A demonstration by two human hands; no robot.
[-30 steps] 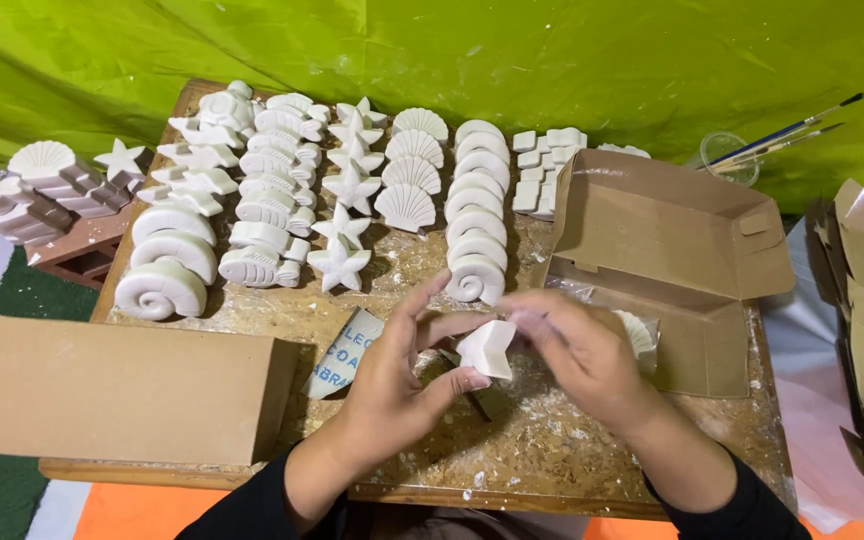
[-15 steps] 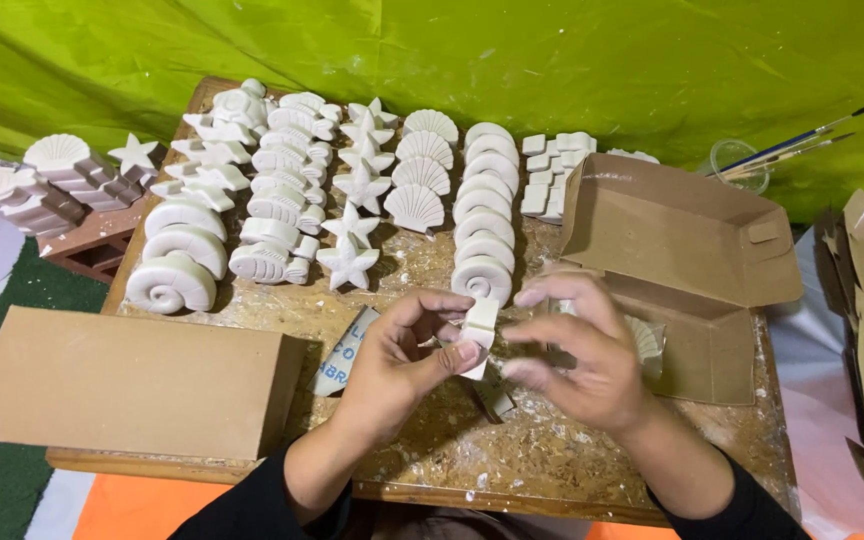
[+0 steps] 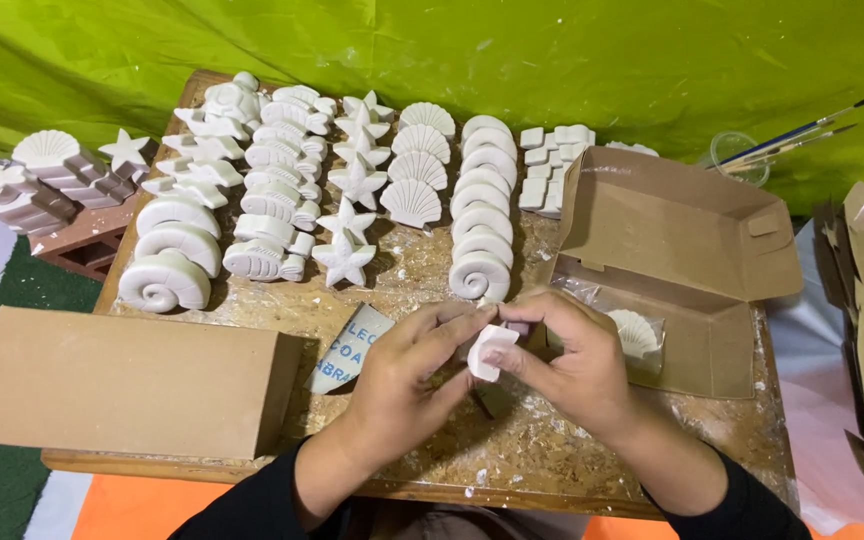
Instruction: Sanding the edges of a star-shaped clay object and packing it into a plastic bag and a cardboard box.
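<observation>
Both hands meet over the front middle of a wooden board [image 3: 592,460]. My left hand [image 3: 407,385] and my right hand [image 3: 567,365] pinch one small white plaster piece [image 3: 490,350] between their fingertips, holding it just above the board. Behind the hands lie rows of white plaster casts: spiral shells [image 3: 479,272], scallop shells [image 3: 411,203], starfish [image 3: 343,258] and larger snail shapes [image 3: 164,282].
An open brown cardboard box [image 3: 672,260] lies right of the hands with a bagged white shell [image 3: 638,333] inside. A closed cardboard box [image 3: 117,380] sits at the front left. Paintbrushes [image 3: 797,135] rest at the back right, small bricks [image 3: 52,190] with shells at the left, green cloth behind.
The plaster piece has been turned between my fingers, from a broad face to a narrower edge. Both hands stayed over the same spot while the view shifted slightly.
</observation>
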